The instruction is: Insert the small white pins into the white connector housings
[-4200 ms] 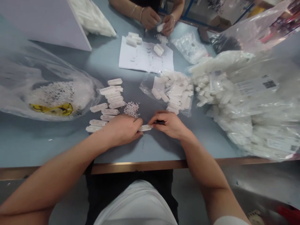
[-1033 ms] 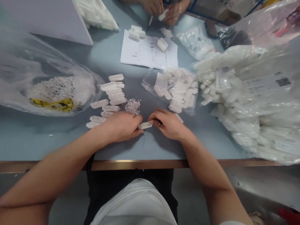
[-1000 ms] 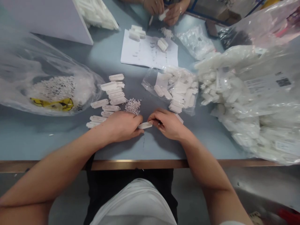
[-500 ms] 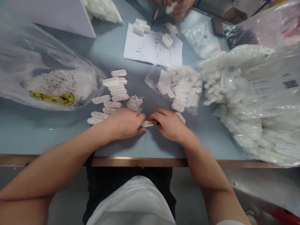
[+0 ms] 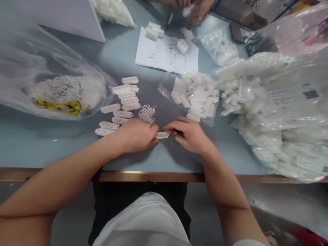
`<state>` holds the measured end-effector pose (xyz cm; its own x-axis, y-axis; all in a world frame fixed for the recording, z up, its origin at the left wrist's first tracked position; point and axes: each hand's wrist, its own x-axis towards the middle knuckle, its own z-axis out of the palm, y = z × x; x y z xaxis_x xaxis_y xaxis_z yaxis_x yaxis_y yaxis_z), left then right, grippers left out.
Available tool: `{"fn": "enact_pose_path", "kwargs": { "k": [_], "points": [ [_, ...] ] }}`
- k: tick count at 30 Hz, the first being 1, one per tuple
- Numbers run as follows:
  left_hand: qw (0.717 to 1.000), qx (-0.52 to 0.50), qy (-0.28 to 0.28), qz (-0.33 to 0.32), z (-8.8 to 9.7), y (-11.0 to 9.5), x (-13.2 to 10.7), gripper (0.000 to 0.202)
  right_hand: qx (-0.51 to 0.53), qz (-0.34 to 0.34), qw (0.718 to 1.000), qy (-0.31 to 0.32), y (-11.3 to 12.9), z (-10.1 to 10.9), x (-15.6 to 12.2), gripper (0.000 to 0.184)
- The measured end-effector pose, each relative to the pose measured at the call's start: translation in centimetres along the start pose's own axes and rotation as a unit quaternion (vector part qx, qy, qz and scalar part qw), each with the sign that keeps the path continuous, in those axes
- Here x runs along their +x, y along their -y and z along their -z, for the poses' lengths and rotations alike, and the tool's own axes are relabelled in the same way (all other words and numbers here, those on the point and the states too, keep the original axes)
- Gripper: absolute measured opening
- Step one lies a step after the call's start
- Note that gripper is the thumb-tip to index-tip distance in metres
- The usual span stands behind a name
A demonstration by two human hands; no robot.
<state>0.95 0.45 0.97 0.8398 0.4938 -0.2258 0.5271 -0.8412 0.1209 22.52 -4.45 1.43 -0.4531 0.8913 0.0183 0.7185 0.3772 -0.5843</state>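
My left hand (image 5: pixel 137 135) is closed on the left end of a small white plastic connector strip (image 5: pixel 162 135) that lies on the blue-grey table (image 5: pixel 38 150). My right hand (image 5: pixel 191 135) pinches at the strip's right end, with a thin dark tool partly showing under its fingers. Just beyond my left hand lies a little heap of tiny white pins (image 5: pixel 147 113). Several more white connector strips (image 5: pixel 120 106) lie in rows to the left of that heap.
A small open bag of white parts (image 5: pixel 196 95) sits beyond my right hand. Large clear bags (image 5: pixel 276 112) fill the right side, another bag (image 5: pixel 51 89) the left. A printed sheet (image 5: pixel 166 54) lies farther back. Another person's hands (image 5: pixel 189 7) work at the far edge.
Both hands stay on the strip. My right hand has slid slightly right along it, and the view has shifted a little toward the table's far side.
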Motion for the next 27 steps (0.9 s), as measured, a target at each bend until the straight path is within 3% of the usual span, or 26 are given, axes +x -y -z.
{"fn": "enact_pose_path", "kwargs": {
  "k": [3,8,13,20,27],
  "points": [
    [1.000,-0.009,-0.003,0.002,-0.1,0.0,0.0,0.035,-0.130,0.072,0.989,0.021,-0.2,0.3,-0.7,0.038],
    [1.000,-0.007,0.003,0.004,0.1,-0.1,0.0,0.035,-0.253,0.095,0.960,0.078,0.1,0.1,-1.1,0.038],
    [1.000,0.004,0.009,0.006,0.3,-0.2,0.0,0.036,-0.286,0.125,0.944,0.103,0.9,0.1,-1.0,0.038],
    [1.000,-0.003,-0.021,-0.007,-0.3,0.1,-0.1,0.033,-0.285,0.128,0.949,0.036,0.6,-0.4,-1.0,0.034],
    [1.000,0.001,-0.006,-0.005,-0.2,0.1,-0.1,0.034,-0.284,0.149,0.947,0.022,0.5,-1.0,-0.9,0.029]
  ]
}}
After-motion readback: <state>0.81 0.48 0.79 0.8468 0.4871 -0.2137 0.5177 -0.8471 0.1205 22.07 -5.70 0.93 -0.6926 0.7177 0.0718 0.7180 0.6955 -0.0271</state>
